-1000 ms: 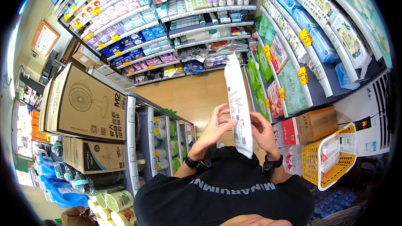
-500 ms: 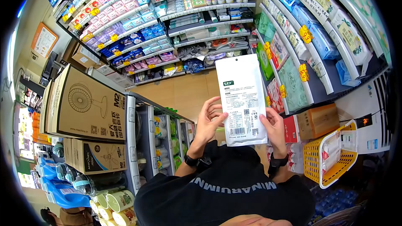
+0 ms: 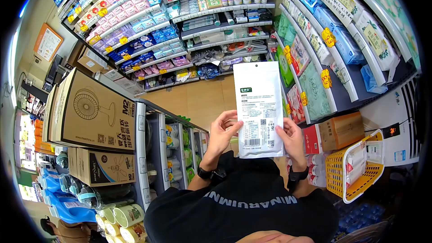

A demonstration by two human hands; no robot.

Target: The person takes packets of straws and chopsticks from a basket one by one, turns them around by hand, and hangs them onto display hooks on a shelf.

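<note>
A flat white plastic packet [image 3: 257, 94] is held upright in front of me, its printed side facing me. It shows a green logo, small text, a barcode, QR codes and a hang hole at the top. My left hand [image 3: 222, 131] grips its left edge, thumb on the front and fingers behind. On the opposite edge, my right hand [image 3: 291, 138] pinches the packet the same way. The fingers behind the packet are partly hidden. Both wrists wear dark bands.
Shelves of packaged goods [image 3: 225, 17] curve across the back, and tissue packs [image 3: 337, 31] fill the right shelves. A yellow basket [image 3: 335, 171] holding packages stands at lower right. Fan boxes [image 3: 96, 112] are stacked at left. Another person [image 3: 67, 230] is at bottom left.
The packet has shifted slightly down and tilted nearer to straight upright, with both hands still on it. At bottom left, the other person has moved a little.
</note>
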